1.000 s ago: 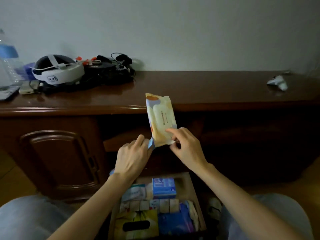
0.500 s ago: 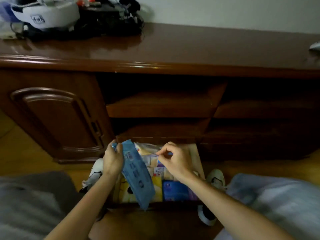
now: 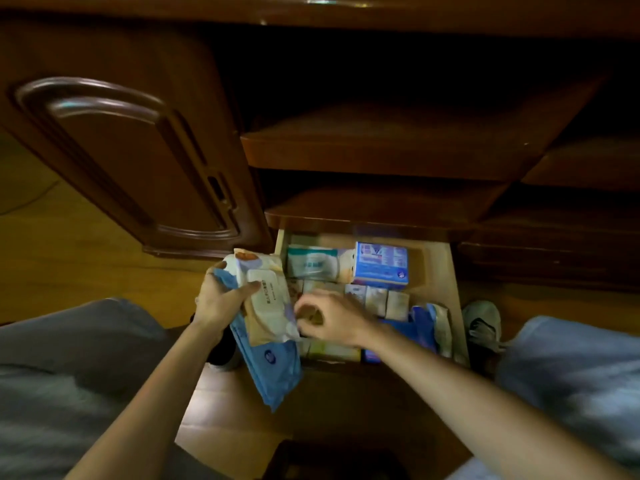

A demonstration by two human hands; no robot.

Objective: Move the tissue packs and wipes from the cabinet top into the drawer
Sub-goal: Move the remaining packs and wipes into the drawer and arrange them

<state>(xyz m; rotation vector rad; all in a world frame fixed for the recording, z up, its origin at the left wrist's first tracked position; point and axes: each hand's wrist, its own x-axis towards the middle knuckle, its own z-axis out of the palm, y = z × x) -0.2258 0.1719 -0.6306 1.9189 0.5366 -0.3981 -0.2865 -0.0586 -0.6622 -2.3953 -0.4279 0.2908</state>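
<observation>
My left hand [image 3: 221,299] grips two wipes packs stacked together at the drawer's left edge: a cream wipes pack [image 3: 268,299] on top and a blue wipes pack [image 3: 273,368] underneath, hanging down. My right hand [image 3: 332,317] reaches into the open drawer [image 3: 441,265], its fingers curled among the small tissue packs [image 3: 375,299]; whether it holds one I cannot tell. A blue tissue box [image 3: 381,265] and a pale green wipes pack [image 3: 313,266] lie at the drawer's back. More blue packs [image 3: 420,327] fill the right side.
The cabinet door [image 3: 131,161] stands to the left, with open wooden shelves [image 3: 381,150] above the drawer. My knees frame the view on both sides, and a shoe [image 3: 481,323] rests right of the drawer. A dark object [image 3: 332,459] lies on the floor below.
The view has tilted down from the cabinet top to the drawer. The cream pack went from my right hand onto the blue pack in my left; my right hand went into the drawer.
</observation>
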